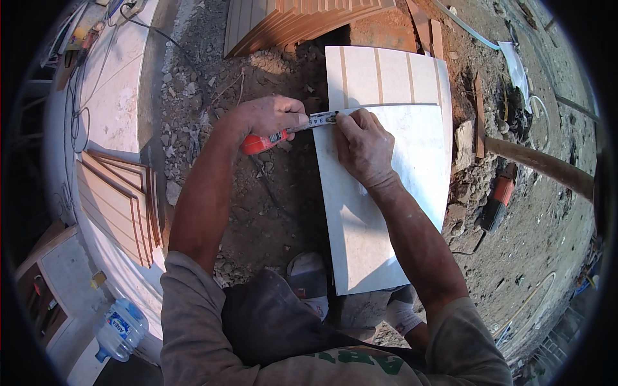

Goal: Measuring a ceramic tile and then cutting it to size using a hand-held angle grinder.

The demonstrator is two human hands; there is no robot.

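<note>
My left hand [273, 117] is closed around a red tape measure [262, 143], out past the left edge of a white tile [360, 241]. A short length of the tape's blade [319, 120] reaches from it over the tile's upper left corner. At the blade's far end my right hand [368, 143] is pinched shut, resting over the white tile. The fingertips cover whatever else they may hold. Under the white tile lies another tile [393, 71], pale with brown stripes, showing beyond its far edge.
Stacked tiles [302, 22] stand at the far side, and more lean [116, 199] at left. A red and black power tool [499, 198] lies on the rubble at right, near a wooden pole [541, 164]. A large water bottle [121, 329] sits at lower left.
</note>
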